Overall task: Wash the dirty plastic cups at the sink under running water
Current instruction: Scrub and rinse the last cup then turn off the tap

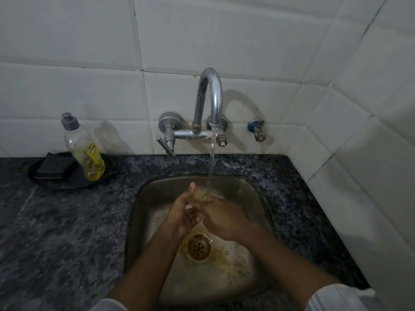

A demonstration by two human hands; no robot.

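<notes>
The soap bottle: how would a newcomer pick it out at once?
Start at the faucet on the tiled wall and look left along the dark stone counter. There a black tray holds a dark sponge and the soap bottle, the only clear, upright thing there, with a grey cap and yellow liquid.

Both forearms reach forward, the left hand (183, 213) and right hand (221, 218) meeting, fingers curled together.
</notes>
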